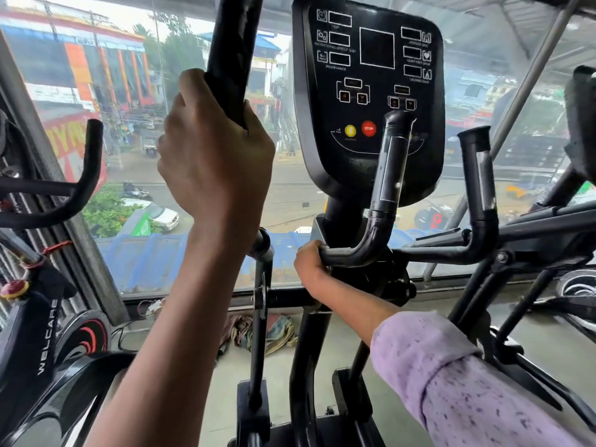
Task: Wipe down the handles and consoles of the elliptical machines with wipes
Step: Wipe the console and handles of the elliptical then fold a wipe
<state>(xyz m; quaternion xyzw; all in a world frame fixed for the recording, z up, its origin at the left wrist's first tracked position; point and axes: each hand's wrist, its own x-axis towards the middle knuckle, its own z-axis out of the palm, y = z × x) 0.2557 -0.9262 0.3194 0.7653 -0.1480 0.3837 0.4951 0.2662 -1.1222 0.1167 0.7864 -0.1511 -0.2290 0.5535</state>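
The elliptical's black console [367, 91] stands straight ahead, with a yellow button and a red STOP button [368, 128]. My left hand [213, 150] is closed around the tall black moving handle [232, 50] at upper left. My right hand [311, 264] grips the base of the left fixed handle [387, 188], just below the console. The other fixed handle [480, 185] rises to the right, untouched. No wipe shows in either hand; my fingers hide whatever lies under them.
A WELCARE exercise bike [42, 333] with curved handlebars [80, 175] stands at left. Crumpled cloths [264, 333] lie on the floor under the window [154, 124]. Another machine's frame [548, 240] crowds the right side.
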